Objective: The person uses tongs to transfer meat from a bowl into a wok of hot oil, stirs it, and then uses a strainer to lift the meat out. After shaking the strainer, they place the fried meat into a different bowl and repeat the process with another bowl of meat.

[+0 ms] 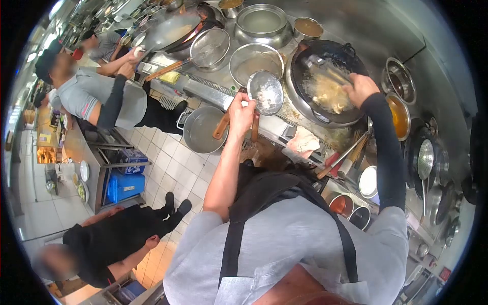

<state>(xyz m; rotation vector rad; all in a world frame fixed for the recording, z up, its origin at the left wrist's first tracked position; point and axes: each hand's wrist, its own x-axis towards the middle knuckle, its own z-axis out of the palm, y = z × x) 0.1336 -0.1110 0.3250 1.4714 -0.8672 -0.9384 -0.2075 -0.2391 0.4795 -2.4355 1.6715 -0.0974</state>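
My left hand point(242, 113) is closed near the rim of a round metal ladle point(265, 92) with whitish stuff in its bowl. A wooden handle point(221, 127) sticks out below that hand, apparently the ladle's. My right hand point(362, 90) grips a metal utensil point(338, 74) over the black wok point(325, 109); motion blur hides its kind. Pale golden food point(328, 91) lies in bubbling liquid in the wok. Left of the wok, just behind the ladle, is a wire strainer point(256, 47).
A large pot point(204, 129) stands left of my left hand. Bowls, including one with orange liquid point(398, 117), line the right. A crumpled pinkish cloth point(303, 142) lies on the front edge. One person point(101, 96) works at another wok; another person point(117, 241) stands lower left.
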